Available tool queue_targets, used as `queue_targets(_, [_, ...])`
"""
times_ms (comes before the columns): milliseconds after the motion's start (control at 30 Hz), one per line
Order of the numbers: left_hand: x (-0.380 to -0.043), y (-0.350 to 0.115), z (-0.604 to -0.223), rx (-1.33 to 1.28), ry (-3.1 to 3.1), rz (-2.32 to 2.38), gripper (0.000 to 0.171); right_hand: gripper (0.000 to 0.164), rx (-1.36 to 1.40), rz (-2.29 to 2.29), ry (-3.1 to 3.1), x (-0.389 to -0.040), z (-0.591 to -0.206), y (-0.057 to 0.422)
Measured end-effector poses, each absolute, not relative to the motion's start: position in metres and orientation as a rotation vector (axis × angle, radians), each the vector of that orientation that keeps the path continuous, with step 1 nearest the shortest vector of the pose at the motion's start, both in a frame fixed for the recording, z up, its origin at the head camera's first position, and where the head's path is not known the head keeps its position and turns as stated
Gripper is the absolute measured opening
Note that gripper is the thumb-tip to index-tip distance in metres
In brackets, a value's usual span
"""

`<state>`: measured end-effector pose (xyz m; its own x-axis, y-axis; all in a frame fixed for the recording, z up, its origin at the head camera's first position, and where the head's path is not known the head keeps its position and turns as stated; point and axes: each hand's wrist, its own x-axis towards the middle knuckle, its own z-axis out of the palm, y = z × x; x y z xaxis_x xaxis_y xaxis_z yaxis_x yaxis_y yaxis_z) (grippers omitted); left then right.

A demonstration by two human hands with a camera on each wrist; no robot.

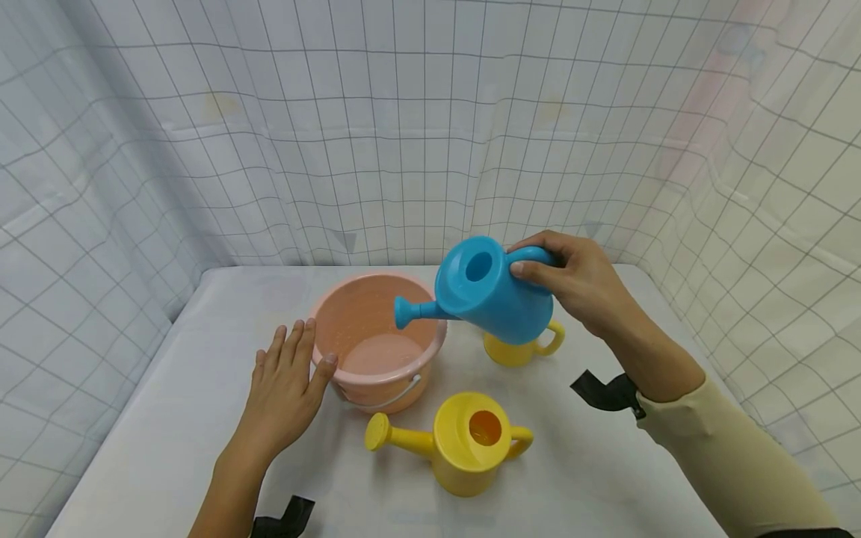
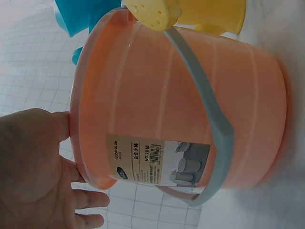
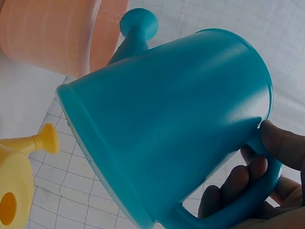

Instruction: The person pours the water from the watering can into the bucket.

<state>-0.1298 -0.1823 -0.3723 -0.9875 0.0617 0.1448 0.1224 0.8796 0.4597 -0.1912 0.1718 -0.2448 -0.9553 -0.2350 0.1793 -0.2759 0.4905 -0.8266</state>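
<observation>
A blue watering can (image 1: 501, 295) is held up by its handle in my right hand (image 1: 578, 280), tilted so that its spout points left over the rim of the pink bucket (image 1: 383, 382). In the right wrist view, fingers and thumb wrap round the handle of the blue watering can (image 3: 176, 124). My left hand (image 1: 285, 385) lies against the bucket's left rim with straight fingers; the left wrist view has its thumb and a finger touching the rim of the bucket (image 2: 157, 86). Whether water leaves the spout cannot be made out.
A yellow watering can (image 1: 467, 448) stands in front of the bucket, its spout pointing left. Another yellow vessel with a handle (image 1: 511, 351) stands behind, partly hidden under the blue can. Checked white curtains (image 1: 417, 149) enclose the white table (image 1: 222, 321).
</observation>
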Motion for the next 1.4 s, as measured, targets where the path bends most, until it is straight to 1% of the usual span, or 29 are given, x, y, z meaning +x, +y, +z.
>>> queue_targets(1400, [-0.1310,-0.1821,-0.3735,-0.123,-2.922,-0.719,0.072,0.038,0.477,1.469,-2.680,-0.1877,-0.2366,0.1707])
